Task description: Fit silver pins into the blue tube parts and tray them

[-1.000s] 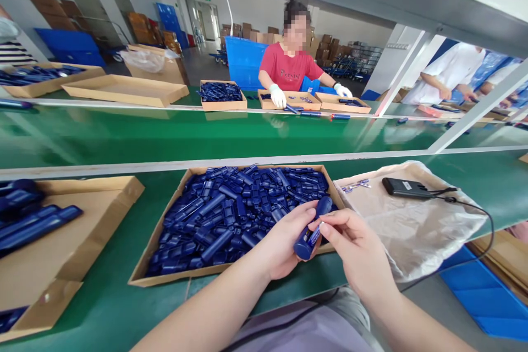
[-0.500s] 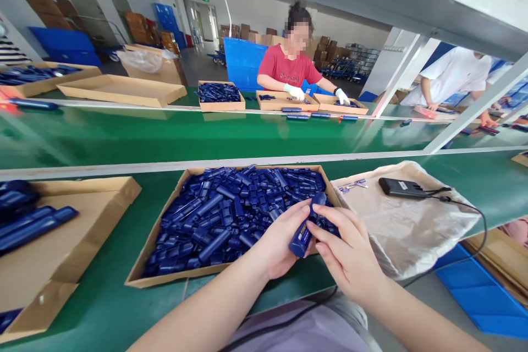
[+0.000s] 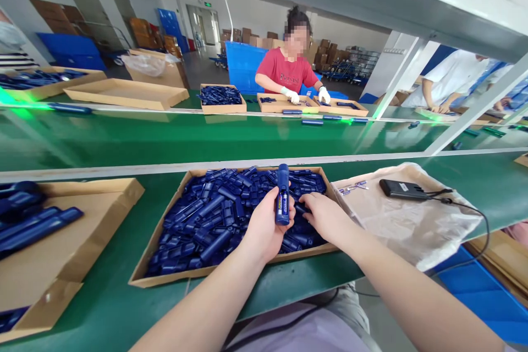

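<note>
My left hand (image 3: 266,225) is closed around a blue cylindrical casing (image 3: 282,176), held upright over the box. Its open compartment faces me and shows batteries (image 3: 282,203) with yellow and white print. Just to the right, my right hand (image 3: 325,214) reaches down into a cardboard box (image 3: 142,264) heaped with blue plastic parts (image 3: 214,214). The thumb and fingertips close about a small blue plastic part (image 3: 303,209) at the heap's right side; the piece is partly hidden by the fingers.
Right of the box lies a cloth-lined tray (image 3: 396,225) with loose batteries (image 3: 355,187) and a black power bank (image 3: 402,189) with a cable. At left stands a cardboard tray (image 3: 99,225) with blue casings. A green conveyor (image 3: 206,137) runs behind, with a gloved co-worker (image 3: 289,71) across it.
My right hand has left the casing and moved down to the parts in the box. My left hand has turned the casing upright, its compartment facing me. Casings on the conveyor have shifted right.
</note>
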The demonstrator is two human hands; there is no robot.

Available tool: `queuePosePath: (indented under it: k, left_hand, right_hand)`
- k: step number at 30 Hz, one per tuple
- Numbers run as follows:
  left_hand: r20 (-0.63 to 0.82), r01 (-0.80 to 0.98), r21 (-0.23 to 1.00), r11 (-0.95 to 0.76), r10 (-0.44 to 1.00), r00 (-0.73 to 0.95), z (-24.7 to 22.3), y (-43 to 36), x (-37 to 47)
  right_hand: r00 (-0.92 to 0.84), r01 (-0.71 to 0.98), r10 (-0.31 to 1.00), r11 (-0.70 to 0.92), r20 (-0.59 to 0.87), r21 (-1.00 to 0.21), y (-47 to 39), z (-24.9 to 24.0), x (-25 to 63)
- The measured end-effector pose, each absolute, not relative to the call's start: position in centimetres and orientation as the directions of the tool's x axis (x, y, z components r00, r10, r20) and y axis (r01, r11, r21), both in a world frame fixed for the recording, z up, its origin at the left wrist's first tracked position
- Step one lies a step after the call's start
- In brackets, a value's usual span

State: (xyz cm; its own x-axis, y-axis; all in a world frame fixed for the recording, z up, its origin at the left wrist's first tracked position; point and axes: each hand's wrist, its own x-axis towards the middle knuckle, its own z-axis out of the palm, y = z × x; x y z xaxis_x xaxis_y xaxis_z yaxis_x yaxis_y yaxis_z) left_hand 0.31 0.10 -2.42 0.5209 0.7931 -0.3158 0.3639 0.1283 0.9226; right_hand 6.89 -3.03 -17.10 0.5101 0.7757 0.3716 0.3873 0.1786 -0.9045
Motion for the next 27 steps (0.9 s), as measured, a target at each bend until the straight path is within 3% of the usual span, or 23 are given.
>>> queuePosePath:
  k: [7, 13, 18, 21, 24, 27]
  left_hand:
    - [-0.318, 0.441, 0.897, 0.028, 0.735, 0.599, -3.2, -0.1, -0.2]
    - [-0.389, 0.491, 0.87, 0.036, 0.662, 0.641, -3.8, -0.4, -0.7]
    - [-0.445, 0.525, 0.849, 0.056, 0.61, 0.655, -3.5, -0.8, -0.7]
    - [-0.456, 0.534, 0.844, 0.053, 0.594, 0.663, -3.4, -0.9, -0.6]
    - [-0.462, 0.537, 0.841, 0.063, 0.6, 0.653, -3.6, -0.9, -0.6]
    - [-0.474, 0.549, 0.834, 0.056, 0.583, 0.66, -3.7, -0.9, -0.6]
  right_hand:
    - [0.529, 0.27, 0.783, 0.209, 0.327, -0.94, -3.9, -18.1, 8.3]
    - [0.656, 0.077, 0.671, 0.396, 0.346, -0.915, -5.5, -18.7, 8.7]
    - [0.734, -0.174, 0.589, 0.644, 0.337, -0.745, -6.9, -17.9, 7.6]
    - [0.749, -0.271, 0.584, 0.7, 0.312, -0.661, -7.5, -17.9, 7.2]
    - [0.72, -0.199, 0.602, 0.656, 0.345, -0.728, -8.2, -18.0, 7.7]
    - [0.675, 0.159, 0.543, 0.554, 0.5, -0.817, -9.4, -17.4, 8.3]
